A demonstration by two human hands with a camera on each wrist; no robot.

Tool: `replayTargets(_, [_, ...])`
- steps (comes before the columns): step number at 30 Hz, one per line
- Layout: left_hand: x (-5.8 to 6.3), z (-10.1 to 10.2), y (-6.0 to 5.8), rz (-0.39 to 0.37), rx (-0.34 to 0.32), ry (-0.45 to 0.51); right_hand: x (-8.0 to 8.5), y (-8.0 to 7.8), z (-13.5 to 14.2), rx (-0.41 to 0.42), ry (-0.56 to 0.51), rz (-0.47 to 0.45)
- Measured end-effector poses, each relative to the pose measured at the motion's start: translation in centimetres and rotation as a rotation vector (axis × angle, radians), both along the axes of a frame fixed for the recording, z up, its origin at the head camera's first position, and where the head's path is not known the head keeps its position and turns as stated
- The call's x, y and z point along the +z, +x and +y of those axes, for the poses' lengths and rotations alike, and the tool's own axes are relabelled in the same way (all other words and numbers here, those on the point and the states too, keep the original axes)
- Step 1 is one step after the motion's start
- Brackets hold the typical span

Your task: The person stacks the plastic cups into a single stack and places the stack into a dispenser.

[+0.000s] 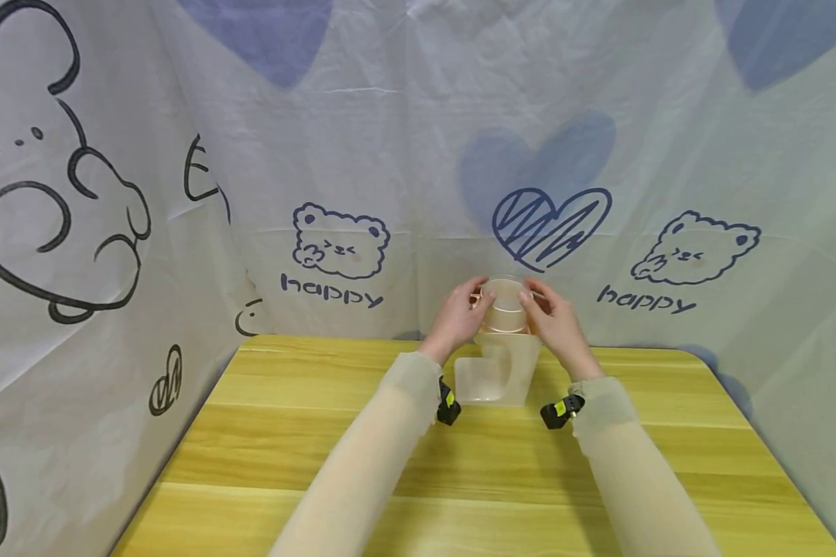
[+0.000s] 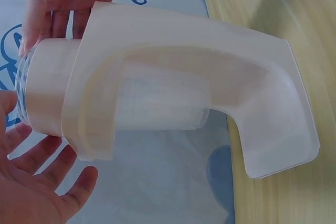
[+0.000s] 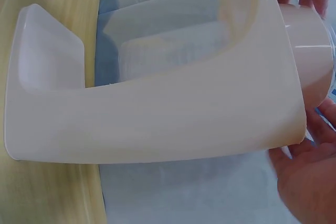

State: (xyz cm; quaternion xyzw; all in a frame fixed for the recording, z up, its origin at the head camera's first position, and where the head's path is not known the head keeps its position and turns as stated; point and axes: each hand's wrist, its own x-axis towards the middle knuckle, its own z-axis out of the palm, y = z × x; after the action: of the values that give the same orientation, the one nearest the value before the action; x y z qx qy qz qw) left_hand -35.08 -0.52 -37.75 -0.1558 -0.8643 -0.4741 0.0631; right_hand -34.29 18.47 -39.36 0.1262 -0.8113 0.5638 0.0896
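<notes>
A white plastic cup holder [image 1: 525, 367] stands upright at the back of the table, with a low tray at its front. A stack of clear plastic cups [image 1: 507, 317] sits in its upper ring, and the rims stick out above. My left hand [image 1: 460, 316] holds the stack near the rim from the left, thumb in front. From the right, my right hand [image 1: 556, 323] grips the same rim, its thumb also in front. Through the holder's front opening the lower part of the cups [image 2: 163, 98] shows in the left wrist view. Fingers behind the stack are partly hidden.
The holder rests on a wood-grain table [image 1: 306, 433] near its back edge. A pale cloth [image 1: 418, 170] printed with bears and hearts hangs just behind it. Cloth walls also stand to the left and right. Each wrist carries a small black camera [image 1: 449, 404].
</notes>
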Motion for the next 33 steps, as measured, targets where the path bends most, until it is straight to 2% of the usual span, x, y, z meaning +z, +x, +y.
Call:
replayTargets(12, [-0.1,0.1,0.0,0.02,0.003,-0.022,-0.4,0.0,-0.2,-0.018,0.008,-0.017])
replayTargets(21, [-0.4,-0.2,-0.4,0.079,-0.035,-0.066,-0.3,-0.1,-0.2,-0.03,0.049,0.003])
replayTargets(28, [-0.9,-1.4,0.1,0.03,-0.071,0.001,-0.4,0.0,0.1,-0.035,0.066,0.037])
replayTargets(33, [-1.2,-2.8,0.9,0.04,-0.069,-0.001,-0.5,0.7,0.8,-0.045,0.089,0.062])
